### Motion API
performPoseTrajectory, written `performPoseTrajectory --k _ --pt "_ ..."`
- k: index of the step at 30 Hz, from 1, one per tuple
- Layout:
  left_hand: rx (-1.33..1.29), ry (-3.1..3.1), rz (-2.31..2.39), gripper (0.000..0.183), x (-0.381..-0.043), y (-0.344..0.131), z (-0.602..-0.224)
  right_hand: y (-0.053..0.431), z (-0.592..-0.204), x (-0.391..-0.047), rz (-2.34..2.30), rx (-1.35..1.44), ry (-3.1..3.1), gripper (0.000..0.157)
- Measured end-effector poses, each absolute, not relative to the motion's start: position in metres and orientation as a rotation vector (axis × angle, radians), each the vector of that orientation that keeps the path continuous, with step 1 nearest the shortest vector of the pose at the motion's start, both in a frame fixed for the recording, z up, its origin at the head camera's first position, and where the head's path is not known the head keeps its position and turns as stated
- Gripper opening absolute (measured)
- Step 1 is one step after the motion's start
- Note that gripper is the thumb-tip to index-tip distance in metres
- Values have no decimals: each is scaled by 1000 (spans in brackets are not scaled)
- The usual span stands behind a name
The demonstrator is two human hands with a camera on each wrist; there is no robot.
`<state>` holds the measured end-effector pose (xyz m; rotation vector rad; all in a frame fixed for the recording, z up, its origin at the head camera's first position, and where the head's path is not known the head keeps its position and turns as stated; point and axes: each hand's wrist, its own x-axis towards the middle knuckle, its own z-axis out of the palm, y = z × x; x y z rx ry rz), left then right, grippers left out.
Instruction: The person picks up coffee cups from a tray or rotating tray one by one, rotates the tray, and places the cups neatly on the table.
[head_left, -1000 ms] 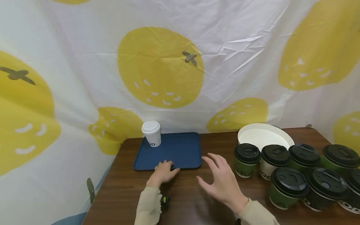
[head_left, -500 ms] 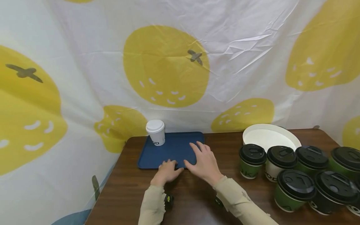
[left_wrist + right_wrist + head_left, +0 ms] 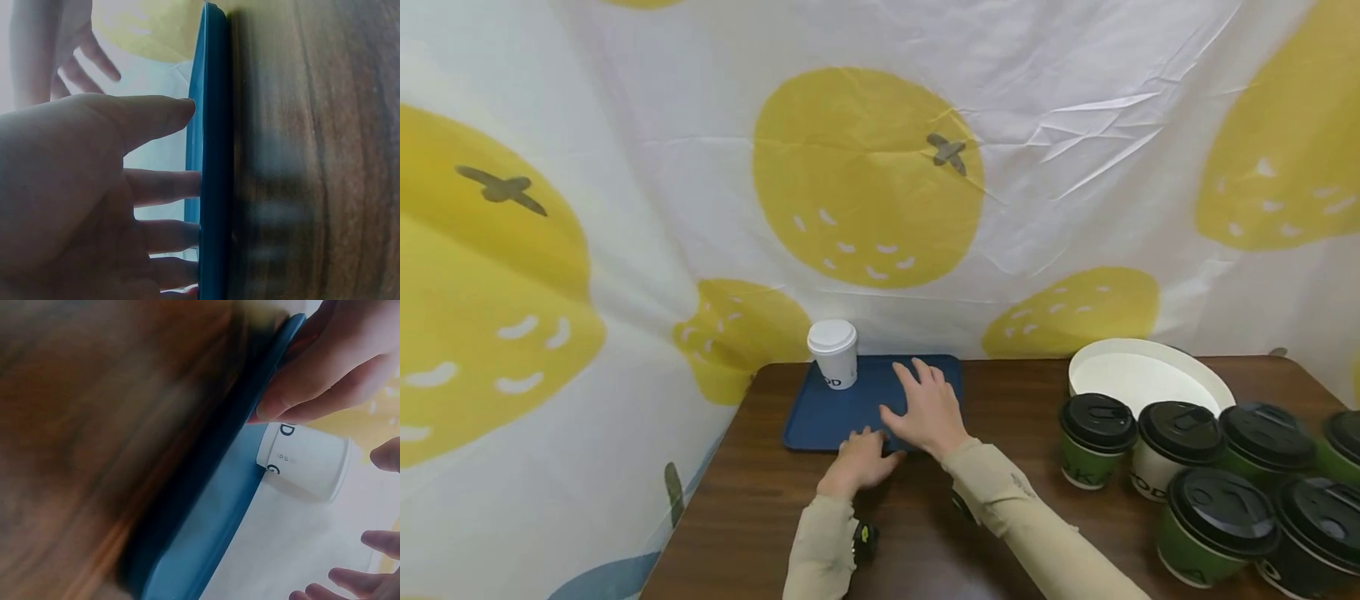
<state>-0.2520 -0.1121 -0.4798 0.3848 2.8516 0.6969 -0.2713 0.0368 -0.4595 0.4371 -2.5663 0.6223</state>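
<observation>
My left hand (image 3: 861,464) touches the near edge of a blue tray (image 3: 820,421). In the left wrist view its fairly straight fingers (image 3: 165,187) meet the rim of the tray (image 3: 215,156). Over the tray's near right part hovers my right hand (image 3: 925,412), fingers spread, holding nothing. A white lidded paper cup (image 3: 838,371) stands upright at the tray's back left. From the right wrist, that cup (image 3: 306,459) appears behind the left hand (image 3: 337,369), while right fingertips (image 3: 353,581) show spread at the edge.
Several green, black and white paper cups with black lids, such as a green cup (image 3: 1093,458), stand at the right. Behind them is a round white tray (image 3: 1075,367). A fruit-print cloth (image 3: 865,175) hangs behind the brown table (image 3: 737,492).
My right hand has moved left and forward from beside the tray to over it. The left hand stays at the near edge. The head view has shifted, so things appear farther right.
</observation>
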Motion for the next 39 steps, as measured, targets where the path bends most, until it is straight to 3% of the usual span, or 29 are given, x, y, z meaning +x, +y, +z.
performPoseTrajectory --k 17,39 --pt "349 2843 705 57 -245 -109 -475 10 -449 -309 497 542 -2627 66" --pt "361 2872 665 60 -234 -86 -481 -17 -449 -346 536 611 -2627 76"
